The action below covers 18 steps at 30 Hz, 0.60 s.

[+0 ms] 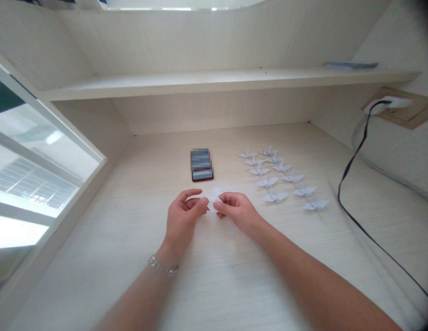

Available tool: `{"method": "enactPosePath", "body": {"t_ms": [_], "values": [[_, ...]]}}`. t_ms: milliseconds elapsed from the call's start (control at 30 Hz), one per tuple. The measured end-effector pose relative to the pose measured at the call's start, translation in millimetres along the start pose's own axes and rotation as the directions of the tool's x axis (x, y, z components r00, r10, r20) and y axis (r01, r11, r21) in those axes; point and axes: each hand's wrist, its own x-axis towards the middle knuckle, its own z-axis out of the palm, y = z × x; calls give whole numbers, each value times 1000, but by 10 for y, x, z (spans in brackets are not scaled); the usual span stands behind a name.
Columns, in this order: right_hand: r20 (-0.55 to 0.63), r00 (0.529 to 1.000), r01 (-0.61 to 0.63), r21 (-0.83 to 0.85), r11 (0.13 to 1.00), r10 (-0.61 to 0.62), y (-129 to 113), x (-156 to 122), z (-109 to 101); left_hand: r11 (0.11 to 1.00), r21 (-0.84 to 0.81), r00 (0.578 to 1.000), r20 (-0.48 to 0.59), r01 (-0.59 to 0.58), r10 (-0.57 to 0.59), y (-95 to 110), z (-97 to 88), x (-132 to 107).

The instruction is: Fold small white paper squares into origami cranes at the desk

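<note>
A small folded piece of white paper (211, 202) is held between my two hands, just above the desk. My left hand (185, 209) pinches its left side between thumb and fingers. On the other side, my right hand (237, 209) grips the paper with thumb and forefinger. The fingers cover part of the paper, so its exact folds are hard to make out. To the right of my hands, several white paper cranes (267, 182) stand in two slanting rows. Beyond my hands lies a phone (202, 174), its screen partly blurred.
A shelf (214, 82) runs across the back above the desk (131, 220). On the right wall, a socket (414, 110) has a plug with a black cable (348, 168) trailing down across the desk's right side. A window or mirror frame (91, 172) borders the left.
</note>
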Motion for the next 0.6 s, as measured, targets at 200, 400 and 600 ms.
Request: {"method": "enactPosePath", "body": {"t_ms": [200, 400, 600], "values": [[4, 1000, 17, -4, 1000, -17, 20, -2, -4, 995, 95, 998, 55, 14, -19, -28, -6, -15], [19, 1000, 18, -5, 1000, -18, 8, -4, 2, 998, -54, 999, -6, 38, -39, -16, 21, -11], [33, 999, 13, -23, 1000, -12, 7, -1, -2, 990, -138, 997, -59, 32, -40, 5, 9, 9]]}}
